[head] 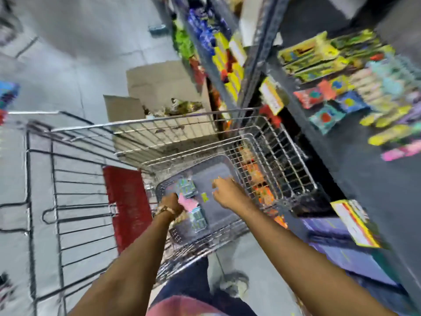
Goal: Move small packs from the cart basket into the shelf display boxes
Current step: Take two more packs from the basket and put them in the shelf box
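The small packs (192, 202) lie in a grey plastic basket (224, 165) seated inside the wire cart (268, 142). The cart stands just beside the shelf (355, 179), probably so that each transfer to the display boxes (314, 58) is a short reach to the right.

Packs: blue-green ones, with a pink one among them, are grouped along the left side of the basket. The rest of the basket floor is mostly bare, apart from one small yellow item (204, 197).

Left hand (172, 205): arm extended down into the basket, fingers curled and closed on the pink pack (188, 202).

Right hand (224, 192): arm extended, palm down over the bare basket floor, fingers apart and holding nothing. Motion blur hides finer finger detail.

Judgement: pick-up is in progress; no pack has left the basket yet.
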Tool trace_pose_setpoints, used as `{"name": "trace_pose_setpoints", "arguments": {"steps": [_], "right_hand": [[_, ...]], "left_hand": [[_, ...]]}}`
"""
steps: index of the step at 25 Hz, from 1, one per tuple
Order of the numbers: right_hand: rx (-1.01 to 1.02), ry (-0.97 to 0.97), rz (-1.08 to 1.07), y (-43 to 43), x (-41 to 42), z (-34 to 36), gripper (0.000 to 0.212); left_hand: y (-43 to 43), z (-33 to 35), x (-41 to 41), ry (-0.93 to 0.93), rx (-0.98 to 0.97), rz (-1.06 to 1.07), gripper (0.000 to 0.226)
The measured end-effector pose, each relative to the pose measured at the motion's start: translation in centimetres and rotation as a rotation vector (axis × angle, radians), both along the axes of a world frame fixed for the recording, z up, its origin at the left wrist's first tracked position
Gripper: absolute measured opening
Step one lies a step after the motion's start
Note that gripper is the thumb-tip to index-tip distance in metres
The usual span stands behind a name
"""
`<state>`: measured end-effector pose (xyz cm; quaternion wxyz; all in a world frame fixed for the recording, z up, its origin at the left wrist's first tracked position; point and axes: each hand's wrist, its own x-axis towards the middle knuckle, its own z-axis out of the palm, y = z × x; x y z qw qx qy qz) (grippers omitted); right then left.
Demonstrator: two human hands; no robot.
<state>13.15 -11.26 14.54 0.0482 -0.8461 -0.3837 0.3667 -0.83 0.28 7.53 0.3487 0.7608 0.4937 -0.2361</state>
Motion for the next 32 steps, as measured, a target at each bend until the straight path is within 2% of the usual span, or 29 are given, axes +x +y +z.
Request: {"name": "trace_pose_setpoints", "arguments": {"steps": [2,4,6,8,11,14,17,19,21,24,26,29,32], "right_hand": [[-0.15,0.068,0.082,2.8,-0.6,-4.5,0.033],[-0.252,0.123,0.119,4.0,-0.9,-8.7,0.035],[-0.319,0.143,0.109,5.4,-1.4,-13.4,0.041],[-0.359,0.157,0.027,6.3,-2.1,-17.3,0.05],[-0.295,0.19,-0.189,7.9,-4.6,-21.6,0.068],[-0.235,0.095,-0.352,8.4,-7.4,-23.5,0.086],[-0.22,-0.001,-0.317,8.3,-8.3,-23.2,0.081],[-0.167,-0.072,-0.233,8.0,-7.7,-22.3,0.061],[-0.157,-0.068,-0.179,7.7,-6.4,-21.4,0.044],[-0.206,0.062,-0.261,6.8,-5.5,-21.1,0.053],[-0.157,0.09,-0.357,6.4,-6.2,-21.8,0.056],[-0.074,-0.044,-0.277,6.2,-8.4,-24.0,0.06],[-0.017,-0.145,-0.265,6.2,-9.9,-24.9,0.062]], "left_hand": [[0.6,-3.2,-2.5,0.078,-0.062,-0.043,0.047],[0.5,-6.3,-3.7,0.102,0.02,-0.216,0.056],[0.0,-9.2,-4.2,0.154,0.084,-0.323,0.053],[-0.6,-11.4,-4.4,0.206,0.097,-0.364,0.046],[-0.3,-12.7,-4.3,0.226,0.092,-0.384,0.05],[0.7,-12.9,-4.1,0.2,0.101,-0.406,0.052],[1.3,-12.7,-3.7,0.207,0.099,-0.423,0.054],[1.3,-12.0,-3.9,0.206,0.079,-0.396,0.056],[1.1,-11.0,-4.1,0.202,0.037,-0.307,0.062],[0.6,-9.9,-4.3,0.115,0.02,-0.131,0.063],[0.4,-9.7,-4.0,0.035,-0.007,0.103,0.061],[0.5,-10.5,-3.4,-0.01,-0.057,0.543,0.078],[0.5,-11.2,-3.8,-0.025,-0.028,0.567,0.078]]}}
